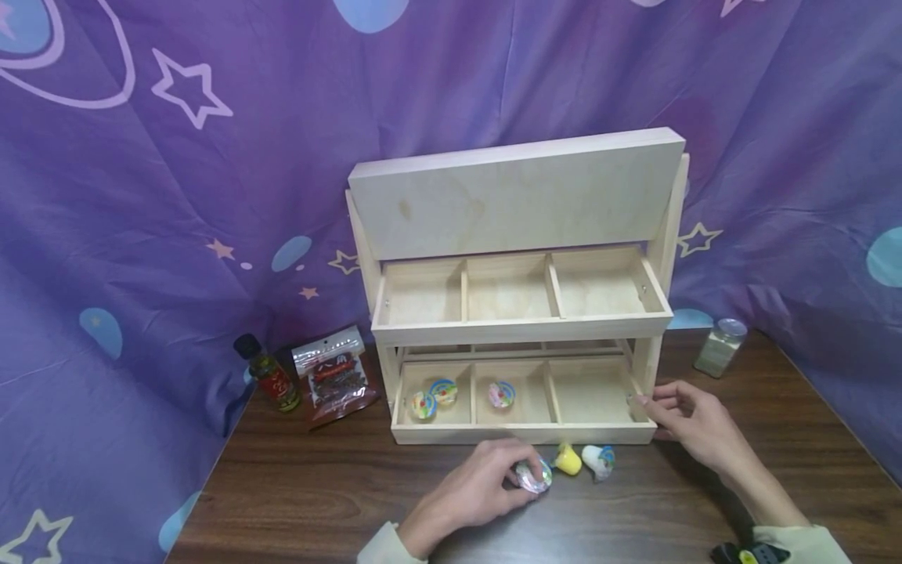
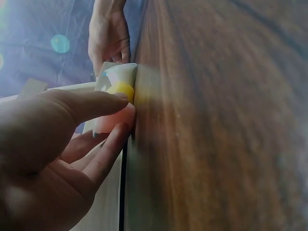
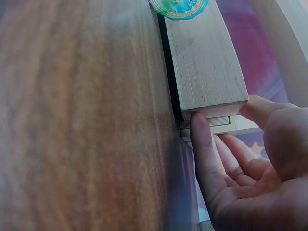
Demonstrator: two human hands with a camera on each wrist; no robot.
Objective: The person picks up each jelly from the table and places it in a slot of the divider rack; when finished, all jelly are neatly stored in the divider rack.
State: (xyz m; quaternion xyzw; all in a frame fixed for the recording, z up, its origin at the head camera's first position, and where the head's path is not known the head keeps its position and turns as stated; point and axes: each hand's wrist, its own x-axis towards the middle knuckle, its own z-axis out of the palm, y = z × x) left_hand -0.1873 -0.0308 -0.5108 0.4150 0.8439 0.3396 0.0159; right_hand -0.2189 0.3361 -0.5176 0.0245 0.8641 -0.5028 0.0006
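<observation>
Position of the foil-lidded cup [image 1: 531,479], head view: we find it at the wooden surface [image 1: 296,501], just in front of the middle compartment of the lower tray [image 1: 521,435]. The left hand [image 1: 482,483] has its thumb and fingers closed about the cup's sides, the gap between them no wider than the cup. To the right of the cup we note, in order, the yellow cup [image 1: 568,460] and the white cup [image 1: 598,462]. The right hand [image 1: 694,427] is well apart from the held cup, its fingers at the right end of the tray; the left hand is therefore the nearer. We judge that any move of the cup turns on one relation: the tray lies directly ahead of the left fingers, beyond the cup, with its long axis running crosswise.

Left wrist view: we see the held cup as a pinkish body pinched between thumb and fingertips. The yellow cup shows immediately past it, then the white cup. The held cup is partly covered; we cannot tell a clear long axis.

Right wrist view: we see the right fingers gripping the tray end, apparently thumb at the upper edge and one fingertip low, near the surface.
</observation>
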